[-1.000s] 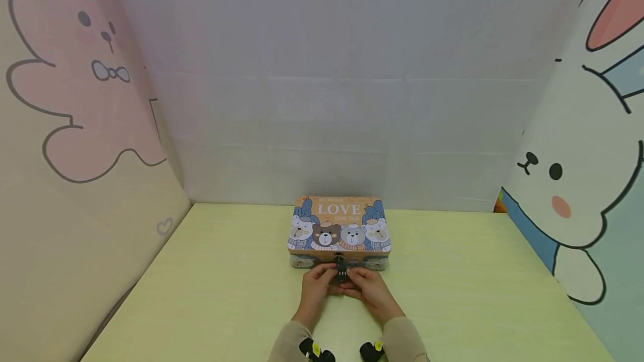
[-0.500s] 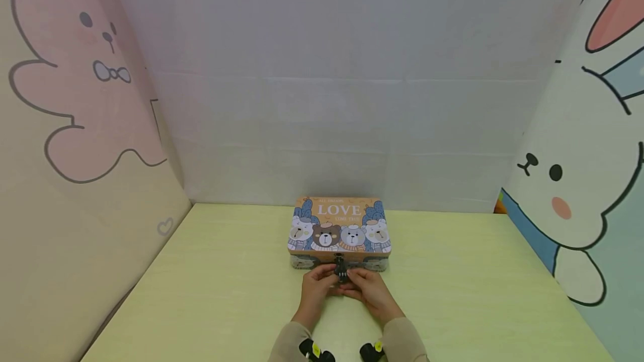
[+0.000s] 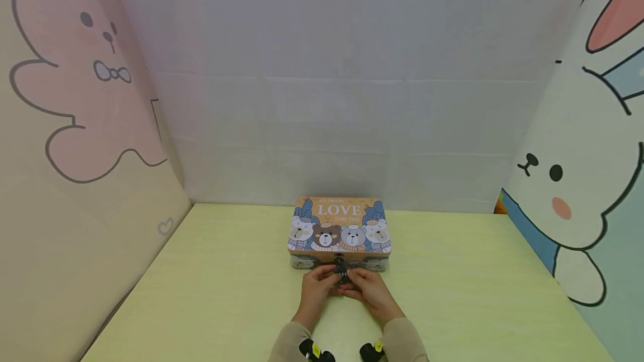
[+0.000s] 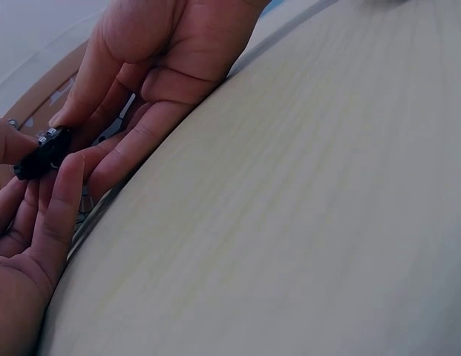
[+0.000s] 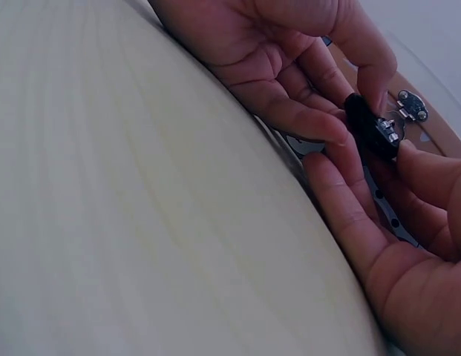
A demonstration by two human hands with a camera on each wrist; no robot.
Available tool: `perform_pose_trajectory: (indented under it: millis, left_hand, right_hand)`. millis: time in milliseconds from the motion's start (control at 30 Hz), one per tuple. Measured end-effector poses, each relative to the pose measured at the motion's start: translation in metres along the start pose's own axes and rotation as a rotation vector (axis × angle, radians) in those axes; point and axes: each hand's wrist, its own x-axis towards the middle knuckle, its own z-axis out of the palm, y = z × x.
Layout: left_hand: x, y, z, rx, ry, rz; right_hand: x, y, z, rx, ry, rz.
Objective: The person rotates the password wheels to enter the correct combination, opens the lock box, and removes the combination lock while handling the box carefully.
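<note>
A small black padlock (image 3: 341,268) with metal dials hangs at the front clasp (image 5: 413,106) of a tin box (image 3: 339,225). Bears and the word LOVE decorate the box's lid, which is down. From the left, my left hand (image 3: 314,290) pinches the padlock between thumb and fingers. My right hand (image 3: 373,291) grips its other side, and the fingers of both hands meet beneath it. In the right wrist view the dials of the padlock (image 5: 373,127) show between the two thumbs. Fingers cover part of its body, and the digits are too small to read.
The box stands on a pale yellow table (image 3: 226,284), close to the white back wall (image 3: 332,99). Side panels with a pink bear (image 3: 75,88) and a white rabbit (image 3: 568,200) border the table. Black wrist devices (image 3: 371,352) sit at both sleeves.
The padlock tilts slightly differently between the fingers, and its pale marks show less than before. Both hands stay in the same place, and the box has not moved.
</note>
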Motion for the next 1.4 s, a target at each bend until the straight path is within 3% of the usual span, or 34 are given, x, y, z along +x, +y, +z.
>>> perform_pose_trajectory:
  millis: [267, 600, 867, 1167, 1333, 1400]
  left_hand:
    - [-0.002, 0.007, 0.001, -0.007, -0.012, -0.010]
    - [0.002, -0.002, 0.000, 0.007, -0.004, -0.007]
    - [-0.015, 0.026, 0.006, 0.022, -0.016, 0.024]
    - [0.001, -0.001, 0.000, 0.071, -0.006, 0.029]
    - [0.002, -0.002, 0.000, 0.072, 0.017, -0.010]
    - [-0.003, 0.007, 0.001, 0.054, 0.010, -0.018]
  right_hand:
    - [0.000, -0.001, 0.000, -0.019, 0.017, 0.014]
    - [0.000, -0.001, -0.001, -0.015, 0.006, 0.014]
    - [0.000, -0.001, 0.000, -0.009, 0.000, 0.005]
    - [0.002, -0.001, 0.000, -0.020, 0.011, 0.010]
    - [0.000, -0.002, 0.000, -0.027, 0.015, 0.012]
    - [-0.001, -0.002, 0.001, -0.028, 0.015, 0.012]
